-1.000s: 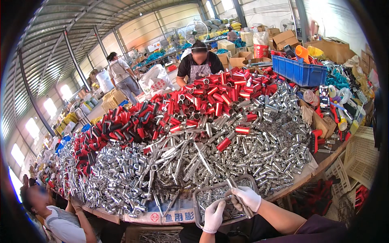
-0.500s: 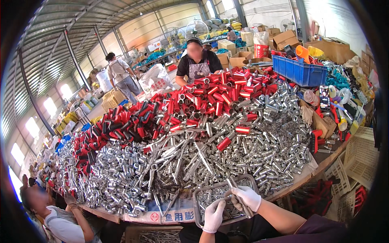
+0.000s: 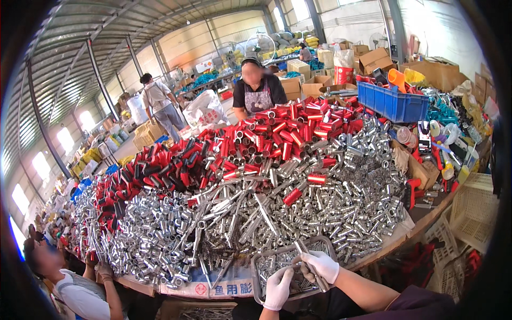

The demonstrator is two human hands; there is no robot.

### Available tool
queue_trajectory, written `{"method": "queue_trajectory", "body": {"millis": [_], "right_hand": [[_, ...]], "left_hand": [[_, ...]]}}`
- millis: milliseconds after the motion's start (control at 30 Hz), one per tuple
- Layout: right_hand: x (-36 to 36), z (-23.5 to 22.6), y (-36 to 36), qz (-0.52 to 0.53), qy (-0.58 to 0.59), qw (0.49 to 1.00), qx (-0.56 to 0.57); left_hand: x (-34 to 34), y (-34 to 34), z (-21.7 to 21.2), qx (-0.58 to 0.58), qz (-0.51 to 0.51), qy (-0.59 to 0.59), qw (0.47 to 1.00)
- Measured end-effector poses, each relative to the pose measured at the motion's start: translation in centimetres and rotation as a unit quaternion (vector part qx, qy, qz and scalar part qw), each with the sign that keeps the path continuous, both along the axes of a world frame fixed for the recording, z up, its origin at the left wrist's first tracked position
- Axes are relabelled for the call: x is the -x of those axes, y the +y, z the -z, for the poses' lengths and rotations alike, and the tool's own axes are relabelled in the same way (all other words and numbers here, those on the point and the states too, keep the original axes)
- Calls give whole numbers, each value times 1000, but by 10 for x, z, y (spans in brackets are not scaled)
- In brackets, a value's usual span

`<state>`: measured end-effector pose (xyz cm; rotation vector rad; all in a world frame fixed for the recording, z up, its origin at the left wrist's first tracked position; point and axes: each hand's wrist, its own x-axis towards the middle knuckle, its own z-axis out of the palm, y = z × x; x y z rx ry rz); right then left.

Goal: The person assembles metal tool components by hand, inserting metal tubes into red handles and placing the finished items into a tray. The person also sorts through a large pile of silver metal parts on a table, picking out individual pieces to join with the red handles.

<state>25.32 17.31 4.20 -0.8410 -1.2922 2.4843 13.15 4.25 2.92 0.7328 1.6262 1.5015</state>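
My right hand, in a white glove with greyish fingertips, is closed around a slim metal tube. The tube slants, its far end leaning left over the tray. My left hand, gloved the same way, is closed in a pinch just left of the tube; whatever may be between its fingertips is too small to make out. Beneath both hands, a grey rectangular tray holds many small metal pins or screws. The tray sits at the table's near edge, against a heap of small metal fittings.
Red tubes and red-and-black handles pile up behind the metal parts. A blue crate and a phone are at the right. Co-workers stand across the table and at the left edge. Cream plastic crates lie lower right.
My head view has shifted slightly. Both hands stay over the tray, the right still gripping the tube. The co-worker across the table leans lower, and the left one's hands have moved down to the parts.
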Motion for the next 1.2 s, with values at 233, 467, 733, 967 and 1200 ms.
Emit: {"method": "queue_trajectory", "body": {"millis": [233,467,733,967,1200], "right_hand": [[1,9,-1,-5,24,1000,19],[-1,5,-1,-7,15,1000,24],[2,16,2,-23,43,999,-1],[0,18,1,-8,41,999,23],[-1,10,0,-9,32,999,12]], "left_hand": [[1,4,-3,-71,-84,53,993],[92,61,-156,-54,-90,371,923],[174,162,-290,230,-96,635,732],[152,179,-297,263,-57,617,740],[145,183,-302,265,-65,616,739]]}}
